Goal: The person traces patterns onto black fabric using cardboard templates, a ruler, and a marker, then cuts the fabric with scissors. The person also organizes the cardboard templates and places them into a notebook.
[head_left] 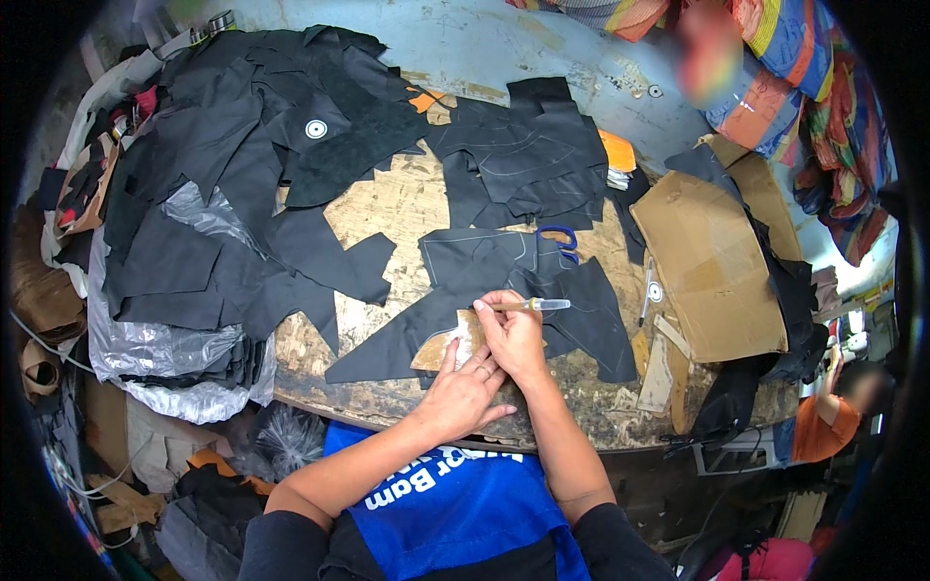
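Observation:
Fingers stretched out, my left hand (460, 395) lies flat against a brown-and-white pattern piece (448, 344). The pattern piece rests on a black sheet of leather-like material (387, 344) near the table's front edge. My right hand (513, 339) pinches a pen (544, 304) with a clear end that points right; its writing tip is hidden by the fingers. Both hands touch at the wrist side of the template. Just beyond them, scissors with blue handles (559, 242) lie on a black piece (480, 257) marked with pale lines.
A large heap of black sheets (223, 174) covers the left of the worn wooden table (397, 198). More black pieces (528, 145) are stacked behind. An open cardboard box (712, 266) stands at right, beside pale strips (659, 373). A person in orange (828, 426) is at far right.

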A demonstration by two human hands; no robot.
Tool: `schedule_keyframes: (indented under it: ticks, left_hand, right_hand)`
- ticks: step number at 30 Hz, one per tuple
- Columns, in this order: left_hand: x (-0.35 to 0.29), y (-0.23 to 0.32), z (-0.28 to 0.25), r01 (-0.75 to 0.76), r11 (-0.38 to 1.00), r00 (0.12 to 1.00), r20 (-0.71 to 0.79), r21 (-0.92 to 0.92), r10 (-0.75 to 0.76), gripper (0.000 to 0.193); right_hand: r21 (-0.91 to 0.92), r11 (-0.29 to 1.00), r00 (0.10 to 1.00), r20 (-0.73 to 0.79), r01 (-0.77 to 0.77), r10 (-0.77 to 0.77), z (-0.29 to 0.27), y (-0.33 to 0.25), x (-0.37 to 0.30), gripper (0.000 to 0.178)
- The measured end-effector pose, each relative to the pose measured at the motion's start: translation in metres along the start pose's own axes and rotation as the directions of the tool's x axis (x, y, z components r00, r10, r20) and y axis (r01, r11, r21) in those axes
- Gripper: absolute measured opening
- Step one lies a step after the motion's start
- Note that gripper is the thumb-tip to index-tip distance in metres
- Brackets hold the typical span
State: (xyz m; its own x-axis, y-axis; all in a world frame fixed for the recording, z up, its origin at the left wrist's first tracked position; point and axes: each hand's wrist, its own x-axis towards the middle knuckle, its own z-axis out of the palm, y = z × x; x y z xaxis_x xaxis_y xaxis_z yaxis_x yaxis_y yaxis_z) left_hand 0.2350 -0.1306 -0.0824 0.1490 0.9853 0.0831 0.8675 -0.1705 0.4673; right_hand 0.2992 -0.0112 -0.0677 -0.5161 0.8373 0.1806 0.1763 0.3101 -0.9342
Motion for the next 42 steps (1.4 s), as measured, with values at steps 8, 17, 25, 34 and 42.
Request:
schedule_keyframes:
  ticks: [8,17,25,34,42]
  left_hand:
    - [0.0,-0.002,-0.002,-0.015,1.0,0.999,-0.046,-0.017,0.015,0.061]
    - [0.002,-0.004,-0.003,0.002,0.999,1.0,0.02,-0.049,-0.001,0.063]
    - [0.001,-0.003,-0.005,-0.019,0.999,1.0,-0.017,-0.034,0.019,0.063]
    - [0.001,-0.001,-0.002,-0.039,0.999,0.996,-0.085,-0.002,0.038,0.063]
    - [0.002,0.001,-0.005,-0.019,1.0,0.999,-0.044,-0.022,0.018,0.062]
  right_hand:
    - [-0.114,0.993,0.999,0.021,0.035,-0.033,-0.003,-0.008,0.005,0.014]
    - [-0.086,0.996,0.996,0.093,0.01,-0.002,0.006,-0.004,0.006,0.017]
    - [0.068,0.998,1.0,-0.001,0.004,-0.004,-0.001,0.008,-0.002,0.016]
    - [0.39,0.92,0.921,-0.373,0.043,0.115,-0.04,0.017,0.001,0.012]
    - [0.367,0.924,0.871,-0.484,0.111,0.087,-0.054,0.031,-0.002,0.011]
